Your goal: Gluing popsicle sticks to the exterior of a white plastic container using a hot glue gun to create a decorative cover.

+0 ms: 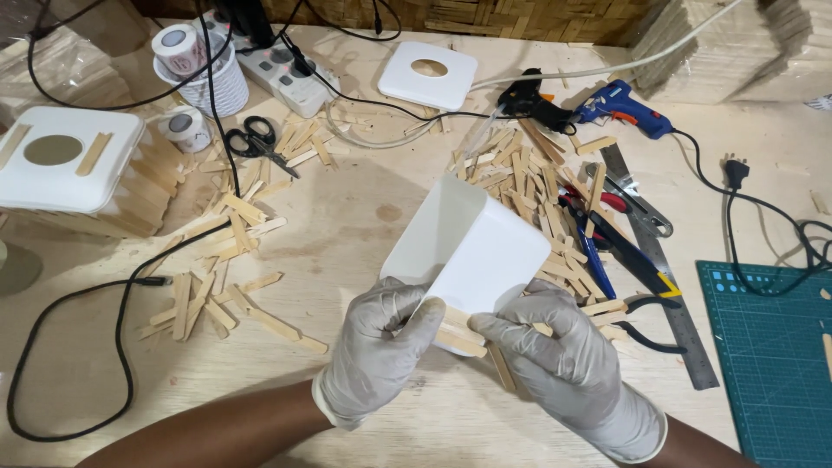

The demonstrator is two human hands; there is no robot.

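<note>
While both gloved hands, left [379, 347] and right [568, 360], pinched the white plastic container [472, 251] near its edge against wooden sticks [459, 334], it looked light, smooth, slippery; held above the table [364, 225].

printed pink-and-white tape rolls [177, 43] far left (one atop a white cup [211, 87]), no screens

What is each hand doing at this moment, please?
Left hand: fingers closed on the white plastic box.
Right hand: fingers closed on the same box, pressing wooden sticks against its side.
</note>
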